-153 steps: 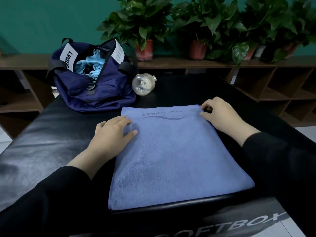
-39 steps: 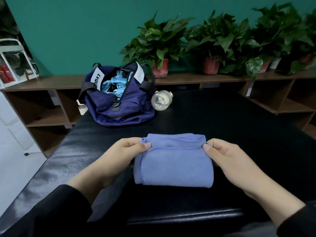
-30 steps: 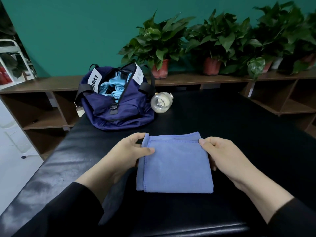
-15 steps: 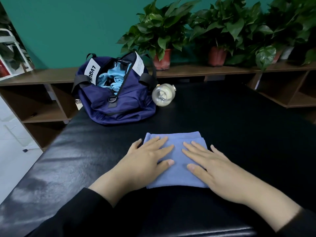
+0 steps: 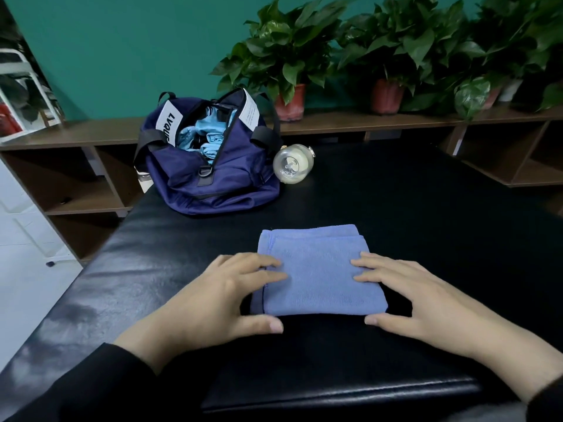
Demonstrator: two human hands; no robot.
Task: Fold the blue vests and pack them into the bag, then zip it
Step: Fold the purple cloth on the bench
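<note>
Teal wall and a row of potted plants [image 5: 289, 56] on a long wooden shelf [image 5: 91, 132] filled the background, and below them I saw the black padded desk [image 5: 411, 208] taking up most of my view. On it, near its front edge, lay the folded blue cloth [image 5: 316, 269], a thick rectangle with its layered edges showing along the far and left sides. My left hand [image 5: 222, 300] sat at the cloth's left edge with its fingers [image 5: 268, 271] nearly straight and resting on top of the fabric, while the thumb lay along the desk beside the near left corner. My right hand [image 5: 426, 303] mirrored it at the right edge, fingers straight on the fabric and thumb on the desk by the near right corner. Neither hand was curled around anything. Farther back on the left stood the navy bag [image 5: 210, 166], unzipped and gaping, with light blue garments [image 5: 207, 135] bunched inside and white labels on both sides of the opening. Just to the right of the bag, a clear round bottle [image 5: 292, 164] lay on its side on the desk. Black sleeves covered both my forearms.
</note>
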